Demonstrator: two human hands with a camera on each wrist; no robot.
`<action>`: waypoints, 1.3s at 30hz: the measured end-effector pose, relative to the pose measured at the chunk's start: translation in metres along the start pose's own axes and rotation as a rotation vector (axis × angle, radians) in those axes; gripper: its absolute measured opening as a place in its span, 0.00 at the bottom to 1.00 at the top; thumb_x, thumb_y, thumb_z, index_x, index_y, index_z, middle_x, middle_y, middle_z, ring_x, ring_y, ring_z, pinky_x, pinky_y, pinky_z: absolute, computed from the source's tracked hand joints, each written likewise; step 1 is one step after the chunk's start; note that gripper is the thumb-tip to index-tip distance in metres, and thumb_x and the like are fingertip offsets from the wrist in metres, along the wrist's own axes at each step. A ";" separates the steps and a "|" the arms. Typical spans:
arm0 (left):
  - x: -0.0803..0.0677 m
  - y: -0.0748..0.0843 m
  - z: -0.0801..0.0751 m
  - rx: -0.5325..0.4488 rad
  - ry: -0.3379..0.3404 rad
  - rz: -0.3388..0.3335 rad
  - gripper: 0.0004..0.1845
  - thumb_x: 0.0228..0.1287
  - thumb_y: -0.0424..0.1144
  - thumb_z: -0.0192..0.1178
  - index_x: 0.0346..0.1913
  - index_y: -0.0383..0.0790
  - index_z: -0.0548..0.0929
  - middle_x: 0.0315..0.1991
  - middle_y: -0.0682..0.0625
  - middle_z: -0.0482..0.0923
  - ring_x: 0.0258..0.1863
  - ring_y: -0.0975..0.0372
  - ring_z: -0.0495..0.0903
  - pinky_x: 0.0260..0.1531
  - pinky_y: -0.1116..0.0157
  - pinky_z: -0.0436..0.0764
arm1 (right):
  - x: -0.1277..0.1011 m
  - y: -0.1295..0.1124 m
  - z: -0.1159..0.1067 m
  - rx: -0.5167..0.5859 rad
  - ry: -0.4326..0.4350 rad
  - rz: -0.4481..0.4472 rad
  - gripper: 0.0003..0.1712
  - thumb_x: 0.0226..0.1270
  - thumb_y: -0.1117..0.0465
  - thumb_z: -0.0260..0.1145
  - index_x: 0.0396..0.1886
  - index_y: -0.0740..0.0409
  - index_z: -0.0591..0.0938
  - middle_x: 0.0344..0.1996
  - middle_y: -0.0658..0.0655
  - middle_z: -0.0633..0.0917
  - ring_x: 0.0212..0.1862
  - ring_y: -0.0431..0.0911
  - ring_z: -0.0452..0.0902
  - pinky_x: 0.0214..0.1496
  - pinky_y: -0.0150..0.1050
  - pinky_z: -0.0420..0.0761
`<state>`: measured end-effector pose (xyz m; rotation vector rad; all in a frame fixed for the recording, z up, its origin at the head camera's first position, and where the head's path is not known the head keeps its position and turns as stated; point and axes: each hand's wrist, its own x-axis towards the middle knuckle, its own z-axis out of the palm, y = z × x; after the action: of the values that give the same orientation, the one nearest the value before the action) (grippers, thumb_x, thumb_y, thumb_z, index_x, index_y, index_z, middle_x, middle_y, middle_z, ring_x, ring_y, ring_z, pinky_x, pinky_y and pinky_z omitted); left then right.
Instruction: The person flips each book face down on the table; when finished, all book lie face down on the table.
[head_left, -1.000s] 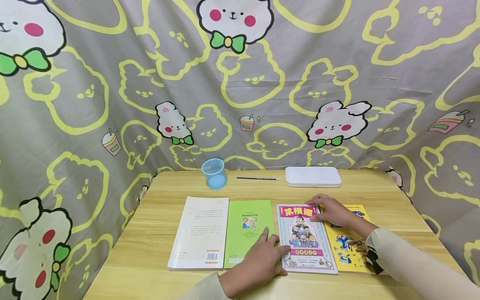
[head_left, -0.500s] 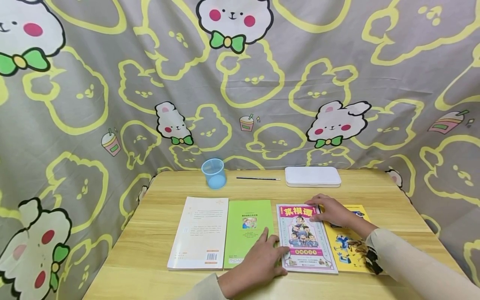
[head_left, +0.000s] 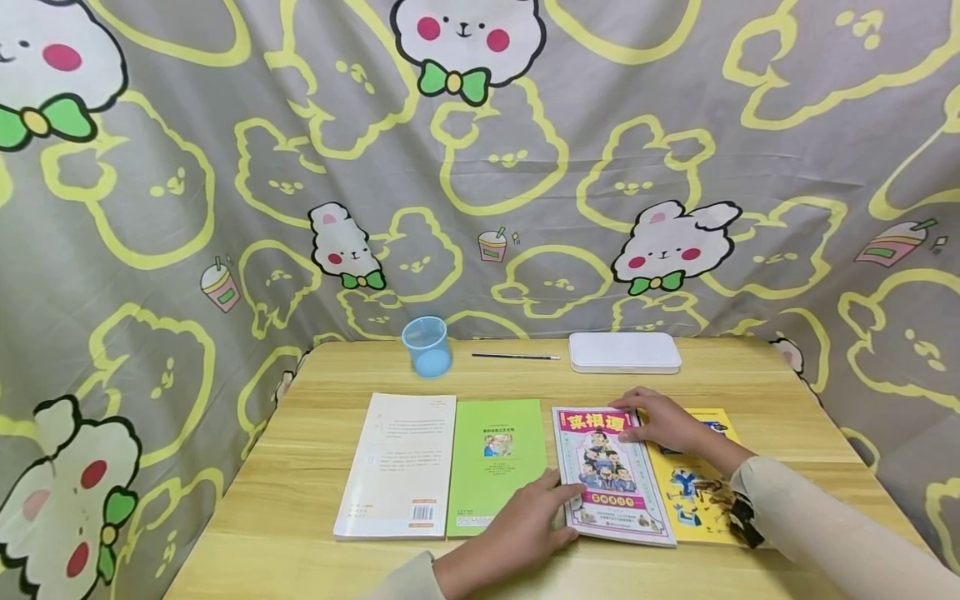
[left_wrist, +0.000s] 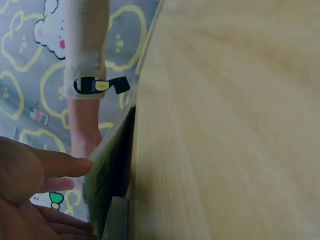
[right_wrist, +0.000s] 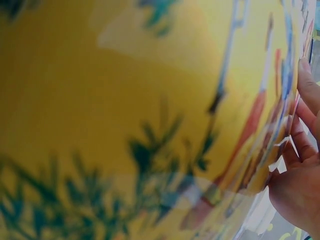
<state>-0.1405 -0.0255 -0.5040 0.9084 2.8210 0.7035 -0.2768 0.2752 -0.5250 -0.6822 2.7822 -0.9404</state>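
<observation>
- From my head, one view looks forward and down across the whole table (head_left: 502,382) to the curtain (head_left: 540,179).
- My left wrist's view runs low and sideways along the table, my left hand (left_wrist: 27,182) close in front.
- My right wrist's view faces a yellow book (right_wrist: 100,95) from very near.
- Head and left-wrist views share my right sleeve (head_left: 840,529).

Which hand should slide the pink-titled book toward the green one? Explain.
Probably the right hand: it's at the upper right of the pink-titled book; the left hand is at its lower left, nearer the green book.
</observation>
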 end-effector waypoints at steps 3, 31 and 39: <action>-0.001 0.002 0.000 -0.093 0.014 -0.034 0.40 0.60 0.41 0.75 0.76 0.50 0.71 0.73 0.41 0.70 0.70 0.49 0.74 0.67 0.56 0.76 | 0.000 -0.001 0.000 0.000 0.000 0.003 0.30 0.66 0.52 0.75 0.65 0.58 0.82 0.59 0.61 0.79 0.58 0.57 0.77 0.57 0.56 0.80; 0.009 0.014 0.010 -1.451 0.070 -0.216 0.54 0.56 0.13 0.63 0.81 0.28 0.43 0.81 0.31 0.39 0.71 0.43 0.71 0.60 0.65 0.80 | 0.000 -0.001 -0.001 0.012 -0.005 0.015 0.31 0.66 0.51 0.75 0.66 0.57 0.81 0.61 0.62 0.78 0.60 0.59 0.76 0.59 0.58 0.79; 0.010 0.014 0.012 -1.475 0.089 -0.232 0.52 0.59 0.15 0.63 0.81 0.28 0.44 0.81 0.31 0.38 0.66 0.43 0.76 0.58 0.64 0.82 | 0.000 0.001 0.000 0.010 -0.006 0.018 0.32 0.66 0.50 0.75 0.66 0.57 0.81 0.61 0.61 0.78 0.59 0.58 0.76 0.59 0.57 0.79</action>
<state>-0.1389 -0.0048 -0.5077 0.2192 1.5391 2.2008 -0.2776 0.2758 -0.5258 -0.6562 2.7713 -0.9469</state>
